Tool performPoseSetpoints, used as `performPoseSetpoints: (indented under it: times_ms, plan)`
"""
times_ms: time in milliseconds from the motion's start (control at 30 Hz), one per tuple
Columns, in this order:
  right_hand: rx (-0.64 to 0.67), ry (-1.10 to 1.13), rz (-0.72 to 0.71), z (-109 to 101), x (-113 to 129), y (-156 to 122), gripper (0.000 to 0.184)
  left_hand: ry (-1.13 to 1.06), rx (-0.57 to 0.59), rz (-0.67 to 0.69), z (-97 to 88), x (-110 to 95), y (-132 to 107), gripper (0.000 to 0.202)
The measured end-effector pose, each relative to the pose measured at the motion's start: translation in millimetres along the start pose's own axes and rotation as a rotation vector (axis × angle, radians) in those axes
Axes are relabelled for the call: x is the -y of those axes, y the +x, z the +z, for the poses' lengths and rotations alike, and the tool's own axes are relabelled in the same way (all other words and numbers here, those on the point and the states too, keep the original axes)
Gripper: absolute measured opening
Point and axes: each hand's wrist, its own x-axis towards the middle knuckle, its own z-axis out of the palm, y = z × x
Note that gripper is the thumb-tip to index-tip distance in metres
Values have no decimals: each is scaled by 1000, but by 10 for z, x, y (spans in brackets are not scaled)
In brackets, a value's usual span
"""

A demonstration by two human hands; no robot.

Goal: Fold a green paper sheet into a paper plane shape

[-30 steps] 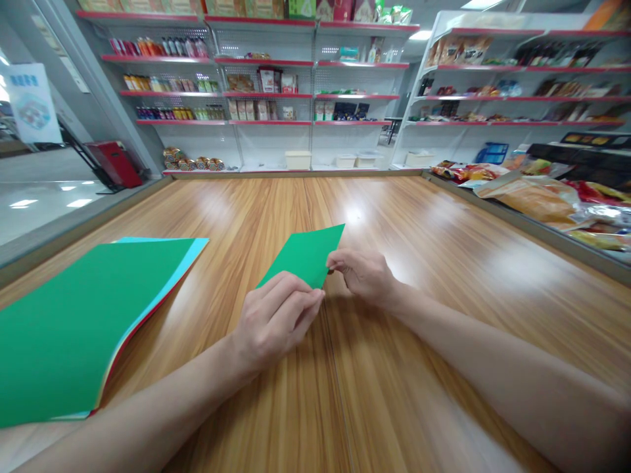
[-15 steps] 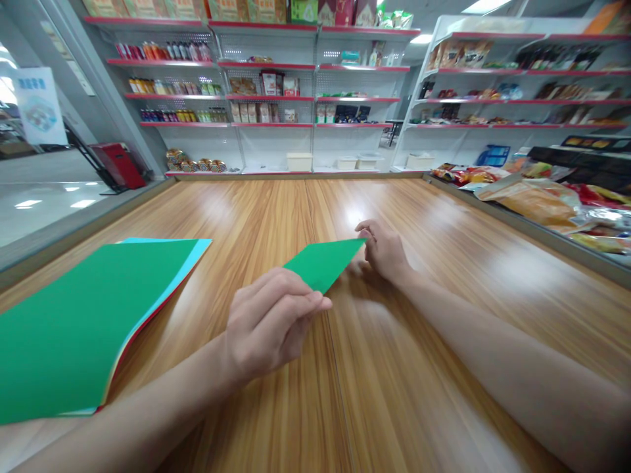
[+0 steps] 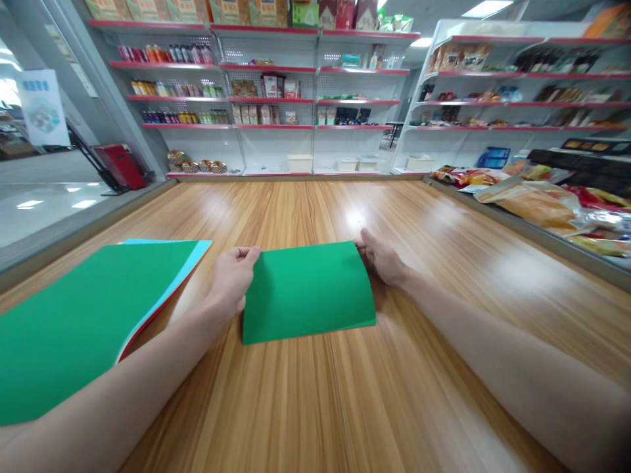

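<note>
A green sheet of paper is between my two hands over the wooden table, its near edge low at the tabletop and its right side curving down. My left hand pinches the far left corner between thumb and fingers. At the far right corner, my right hand grips the edge, its fingertips partly hidden behind the paper. To the left lies a stack of larger coloured sheets, green on top, with light blue and red edges showing beneath. My left forearm passes in front of the stack's near right part.
The wooden table has a raised rim. Snack packets lie beyond its right edge. Shelves with bottles, boxes and white bins stand at the back. A red case and a sign board are at the left.
My left hand has moved left and away from me, from the paper's near side to its far left corner. The green paper has turned from a slanted position to lie broadside toward me.
</note>
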Motion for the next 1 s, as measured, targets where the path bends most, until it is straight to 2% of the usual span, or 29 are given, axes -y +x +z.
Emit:
performPoseSetpoints:
  times_ms: [33, 100, 200, 267, 333, 400, 467, 600, 700, 867, 933, 1000]
  plan:
    - [37, 14, 14, 8, 9, -1, 46, 24, 40, -18, -6, 59, 22, 36]
    - [56, 31, 35, 23, 27, -2, 38, 129, 91, 87, -29, 93, 27, 35]
    - [38, 7, 66, 35, 44, -2, 34, 463, 176, 523, -60, 16, -67, 33]
    - [18, -38, 88, 37, 51, -3, 34, 700, 366, 788, -57, -46, -178, 36]
    - [-10, -103, 99, 40, 64, -6, 33, 887, 646, 897, -35, -80, -288, 47]
    - [-34, -164, 103, 51, 84, -12, 30, 1043, 856, 888, -6, -87, -366, 55]
    - [-35, -189, 109, 75, 104, -20, 27, 1147, 934, 850, 16, -79, -401, 59]
    - [0, -70, 111, 149, 122, -34, 21, 1196, 935, 826, 24, -68, -394, 60]
    - [7, 80, 111, 207, 152, -41, 23, 1202, 932, 816, 18, -75, -390, 61]
    - [-109, 370, 136, 281, 310, -89, 46, 1211, 926, 814, 27, -85, -405, 63]
    - [-122, 372, 14, 327, 364, -135, 46, 1209, 917, 824, 31, -81, -403, 63]
    - [-99, 256, -190, 397, 385, -191, 39, 1199, 909, 837, 33, -79, -396, 64]
